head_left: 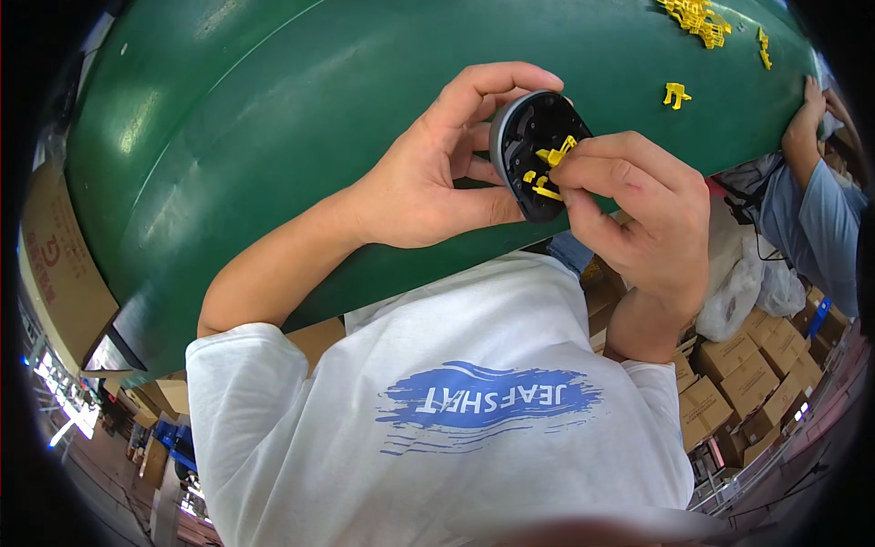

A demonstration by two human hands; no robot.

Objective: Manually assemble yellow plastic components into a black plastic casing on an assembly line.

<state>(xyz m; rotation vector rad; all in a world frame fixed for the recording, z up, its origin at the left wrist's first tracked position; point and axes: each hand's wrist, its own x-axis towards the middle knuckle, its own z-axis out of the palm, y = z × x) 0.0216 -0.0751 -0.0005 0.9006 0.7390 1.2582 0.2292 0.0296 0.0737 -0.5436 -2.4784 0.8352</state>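
My left hand (447, 169) is wrapped round a rounded plastic shell (523, 132), black inside with a grey outer rim, and tilts its hollow side to the right. Inside the shell sit small yellow plastic pieces (544, 189). With thumb and fingers pinched, my right hand (638, 196) reaches into the hollow and grips a yellow plastic clip (558, 153). Its fingertips hide part of the clip, so whether it is seated in the shell cannot be told. A loose yellow clip (676, 95) lies on the green table (301, 118) beyond my right hand.
A pile of yellow clips (697, 20) and a further yellow piece (764, 49) lie at the far right. Another person's hand (805, 118) rests at the table's right edge. Cardboard boxes (743, 378) are stacked at lower right; a large carton (59, 264) stands at left.
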